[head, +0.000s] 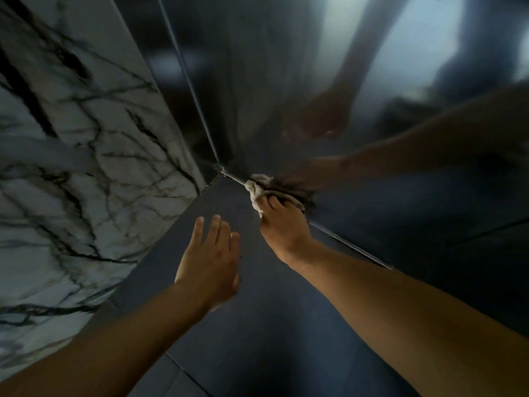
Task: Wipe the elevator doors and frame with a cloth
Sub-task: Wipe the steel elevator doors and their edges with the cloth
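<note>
My right hand is closed around a crumpled whitish cloth and presses it against the bottom edge of the shiny steel elevator door, where the door meets the dark floor. The hand and forearm are mirrored in the metal above. A thin vertical seam runs down the steel to the corner by the cloth. My left hand hovers lower left of the cloth, palm down, fingers spread, holding nothing.
A white marble wall with black veins fills the left side and meets the steel frame at a corner. Dark floor tiles stretch beneath both arms. Blurred bright reflections show in the upper right of the door.
</note>
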### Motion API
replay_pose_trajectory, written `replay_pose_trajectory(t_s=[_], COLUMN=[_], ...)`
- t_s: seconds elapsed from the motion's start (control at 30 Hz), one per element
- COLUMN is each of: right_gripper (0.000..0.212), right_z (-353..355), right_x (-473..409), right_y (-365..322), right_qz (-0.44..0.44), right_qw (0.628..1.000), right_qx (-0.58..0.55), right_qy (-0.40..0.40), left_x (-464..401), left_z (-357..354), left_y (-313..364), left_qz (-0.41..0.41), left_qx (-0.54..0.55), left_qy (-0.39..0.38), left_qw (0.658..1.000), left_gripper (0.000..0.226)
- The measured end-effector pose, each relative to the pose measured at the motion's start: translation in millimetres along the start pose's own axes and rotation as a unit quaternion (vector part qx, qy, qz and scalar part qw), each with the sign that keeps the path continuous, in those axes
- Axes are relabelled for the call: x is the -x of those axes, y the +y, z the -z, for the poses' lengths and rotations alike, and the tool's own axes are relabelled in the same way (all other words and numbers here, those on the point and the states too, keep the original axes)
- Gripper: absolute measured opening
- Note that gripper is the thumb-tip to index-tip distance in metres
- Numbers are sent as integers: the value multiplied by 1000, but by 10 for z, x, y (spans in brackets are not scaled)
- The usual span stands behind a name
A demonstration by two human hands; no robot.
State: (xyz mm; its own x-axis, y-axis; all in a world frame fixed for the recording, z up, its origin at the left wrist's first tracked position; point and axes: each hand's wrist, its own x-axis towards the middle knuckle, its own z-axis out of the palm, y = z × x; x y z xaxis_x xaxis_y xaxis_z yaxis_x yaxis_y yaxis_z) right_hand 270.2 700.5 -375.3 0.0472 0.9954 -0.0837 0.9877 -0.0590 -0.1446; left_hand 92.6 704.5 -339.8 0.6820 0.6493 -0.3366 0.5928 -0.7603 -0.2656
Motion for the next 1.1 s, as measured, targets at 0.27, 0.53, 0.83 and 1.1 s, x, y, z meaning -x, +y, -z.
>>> replay_pose_trajectory(t_s=[0.27,0.53,0.83,1.1], right_gripper=[43,54,57,56], right_z=[10,-44,93,48], right_x=[806,1736,2778,3527], right_y=[462,1046,1548,1920], right_qz=[-1,-45,-47,-142], right_qw=[998,997,986,978], right_qx=[-40,32,110,90], right_qy=[55,-46,-113,-126], left_x=[-265,-408,-389,-251], left_z=[190,541,649,593], left_y=[698,1449,1947,2499], left_qz=[-123,-208,-270,-299], left_qx=[-28,4,31,9], left_qy=[14,66,97,47], left_qw=[992,976,957,953], left_gripper=[75,94,76,84])
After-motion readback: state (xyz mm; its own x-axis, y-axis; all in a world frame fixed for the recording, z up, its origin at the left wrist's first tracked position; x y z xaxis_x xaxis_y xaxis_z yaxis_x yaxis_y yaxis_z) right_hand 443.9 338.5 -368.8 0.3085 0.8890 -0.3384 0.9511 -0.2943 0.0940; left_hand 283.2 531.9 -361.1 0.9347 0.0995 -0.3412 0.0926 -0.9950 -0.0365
